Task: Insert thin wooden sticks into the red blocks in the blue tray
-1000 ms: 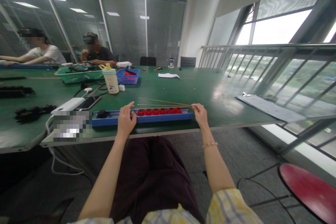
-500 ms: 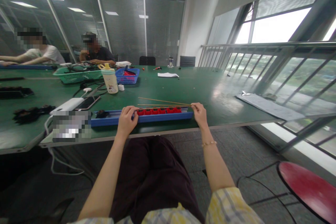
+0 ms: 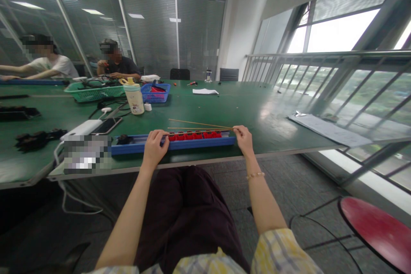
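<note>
A long blue tray (image 3: 199,144) lies along the table's near edge, with several red blocks (image 3: 195,135) in a row inside and a black part (image 3: 123,139) at its left end. My left hand (image 3: 156,146) rests at the tray's near wall, fingers pinched on the left end of a thin wooden stick. Beyond the tray's right end, my right hand (image 3: 244,139) pinches that stick's other end. Two more thin sticks (image 3: 199,123) fan out leftward from my right fingers over the table. How the fingertips grip the sticks is too small to see fully.
Left of the tray lie a phone (image 3: 109,126), a white power bank (image 3: 81,129) with a cable, and black parts (image 3: 35,139). Behind are a cup (image 3: 134,99), a green basket (image 3: 93,94) and a blue basket (image 3: 157,96). A clipboard (image 3: 327,128) lies right. Two people sit far left.
My hands, the sticks and the tray hold the same positions. At the far left, one seated person's hand has shifted slightly.
</note>
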`<action>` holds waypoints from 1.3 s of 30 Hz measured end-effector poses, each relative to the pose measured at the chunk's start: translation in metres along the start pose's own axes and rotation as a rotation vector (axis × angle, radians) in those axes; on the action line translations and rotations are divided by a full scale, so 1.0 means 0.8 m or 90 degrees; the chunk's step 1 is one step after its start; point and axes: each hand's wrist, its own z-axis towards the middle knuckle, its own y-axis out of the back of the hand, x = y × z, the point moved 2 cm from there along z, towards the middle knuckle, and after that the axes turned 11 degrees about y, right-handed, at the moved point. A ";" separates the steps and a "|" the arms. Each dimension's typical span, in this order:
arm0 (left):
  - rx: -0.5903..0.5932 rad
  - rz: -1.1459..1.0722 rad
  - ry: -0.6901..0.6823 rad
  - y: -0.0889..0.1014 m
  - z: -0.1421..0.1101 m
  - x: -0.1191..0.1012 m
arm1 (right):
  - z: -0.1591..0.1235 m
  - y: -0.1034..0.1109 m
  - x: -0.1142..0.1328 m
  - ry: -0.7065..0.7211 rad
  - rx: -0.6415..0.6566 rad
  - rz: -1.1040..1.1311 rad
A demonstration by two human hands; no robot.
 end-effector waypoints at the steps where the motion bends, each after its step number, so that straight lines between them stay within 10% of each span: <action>1: -0.003 -0.001 -0.005 0.000 0.000 0.001 | 0.000 -0.001 -0.002 0.003 -0.004 0.006; 19: -0.005 -0.001 -0.027 -0.002 0.003 0.006 | -0.004 -0.006 -0.033 -0.058 -0.163 0.177; 39: -0.021 -0.009 -0.035 0.000 0.000 0.001 | -0.001 -0.003 -0.015 0.038 -0.123 0.065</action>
